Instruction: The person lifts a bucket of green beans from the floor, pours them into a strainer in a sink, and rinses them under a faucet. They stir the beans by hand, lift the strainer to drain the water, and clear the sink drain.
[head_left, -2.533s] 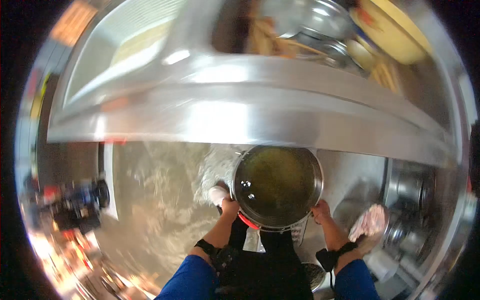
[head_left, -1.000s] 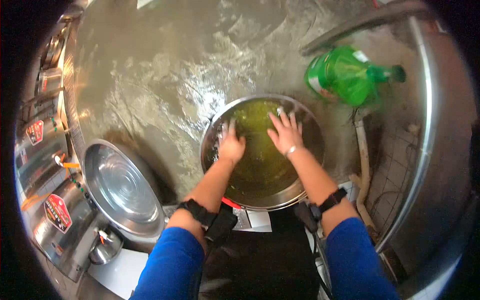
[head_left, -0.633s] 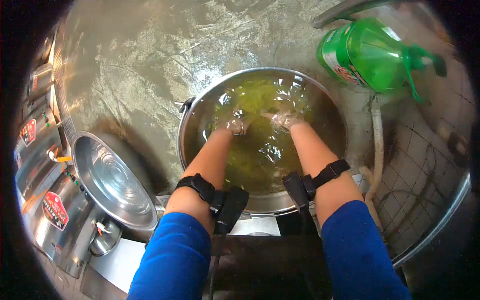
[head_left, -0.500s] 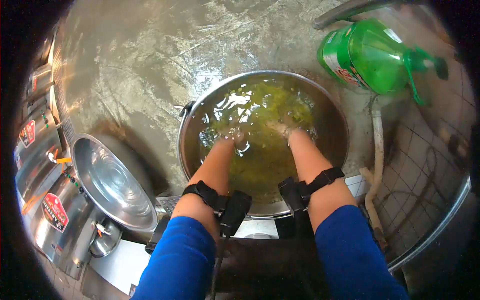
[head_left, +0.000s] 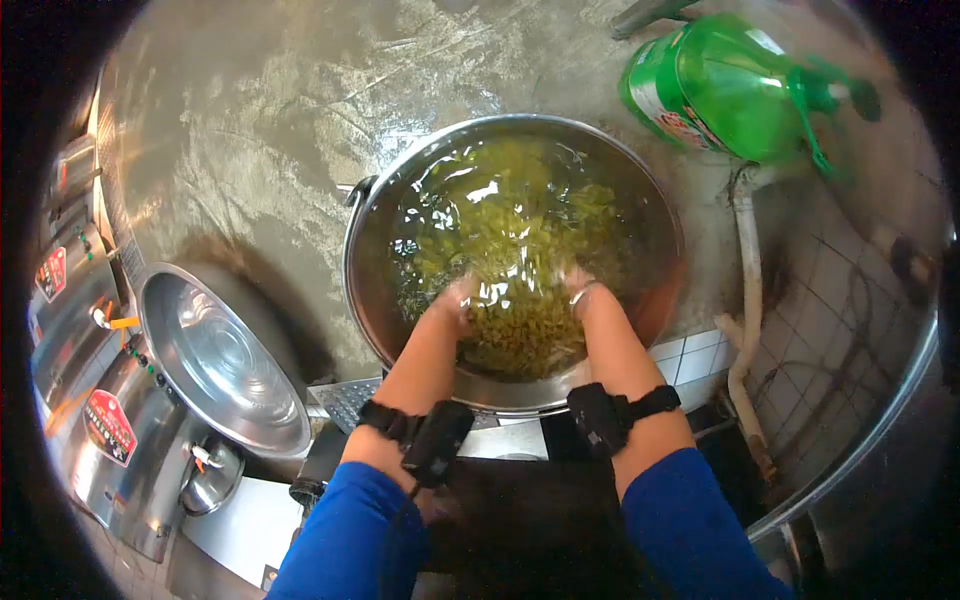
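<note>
A large round metal pot holds water with chopped yellow-green vegetables in it. Both my hands are down in the water, wrists near the surface. On the left side of the greens is my left hand, and my right hand is on their right side. Ripples, glare and the greens hide the fingers of both, so I cannot make out whether they grip anything. Each forearm wears a black strap with a small black box.
To the left a wide metal basin leans tilted. A green plastic bottle lies at the upper right, above a pale pipe. Metal containers with red labels line the far left. Wet grey floor surrounds the pot.
My hands have come nearer to me through the water, and the greens now gather thickly between them at the pot's near side. The view has shifted slightly.
</note>
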